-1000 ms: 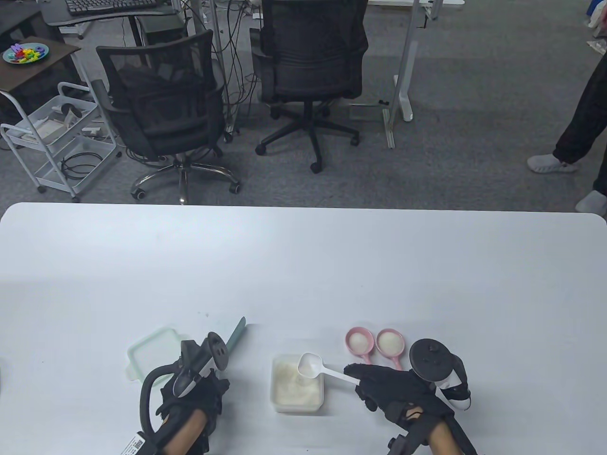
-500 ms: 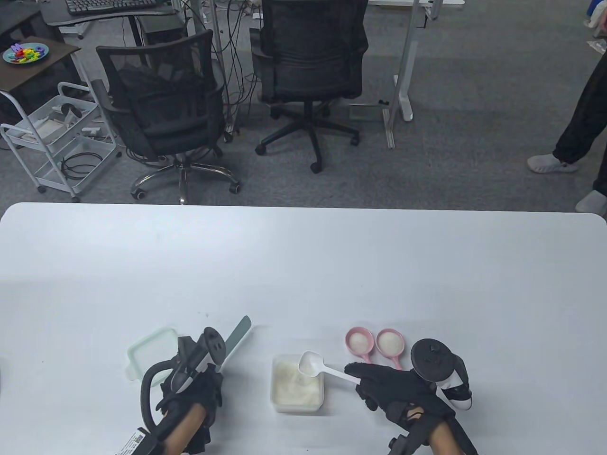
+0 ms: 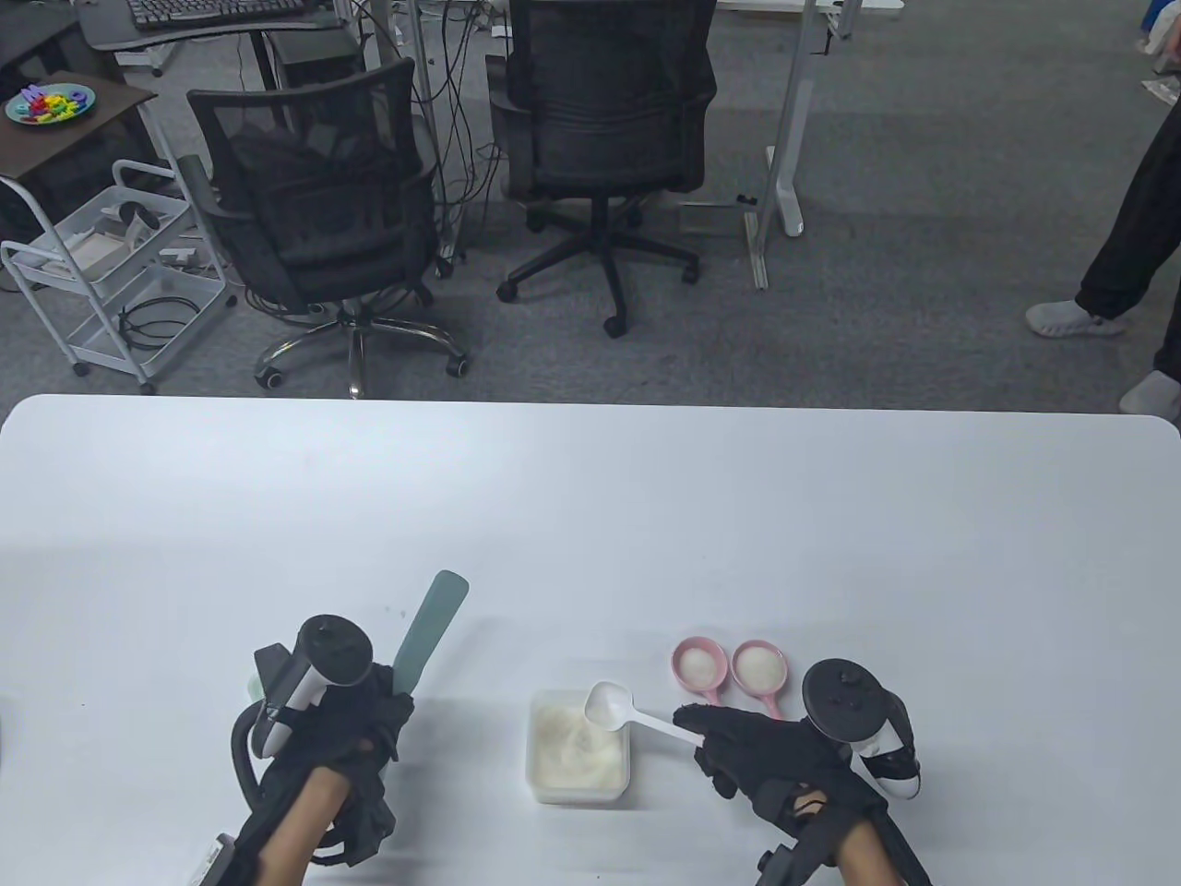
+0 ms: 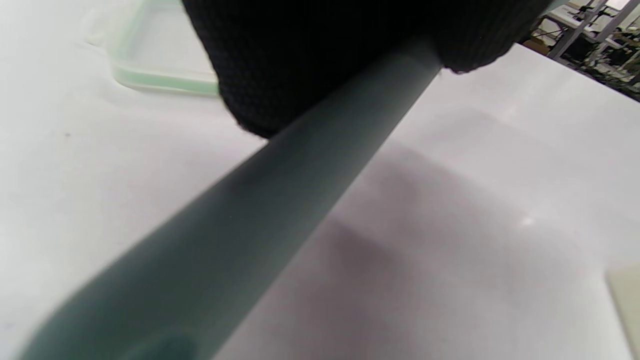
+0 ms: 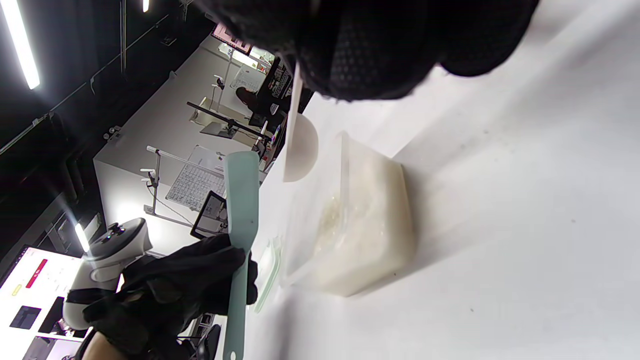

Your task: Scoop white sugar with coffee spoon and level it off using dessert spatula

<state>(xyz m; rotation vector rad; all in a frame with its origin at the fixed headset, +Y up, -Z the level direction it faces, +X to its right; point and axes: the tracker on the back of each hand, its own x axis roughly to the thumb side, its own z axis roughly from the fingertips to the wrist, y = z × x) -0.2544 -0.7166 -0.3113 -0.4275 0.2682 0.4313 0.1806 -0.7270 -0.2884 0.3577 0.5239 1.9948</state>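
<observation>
Writing unreadable; hands grip spatula (image 3: 426, 629), spoon (image 3: 616, 709).

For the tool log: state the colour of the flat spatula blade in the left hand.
Pale grey-green spatula blade, gripped by the left hand; clearest in the table view.

Table cam looks down from the near edge – wrist cams sit low and close, tilted, both catching the dessert spatula (image 4: 280, 200) and table (image 3: 590, 517).

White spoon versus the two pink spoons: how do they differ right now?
The white spoon is pinched by the right hand and held over the sugar container; the pink spoons lie on the table, untouched. The white bowl's fill is unclear; both pink bowls hold heaped white sugar. All three handles point toward the person.
</observation>
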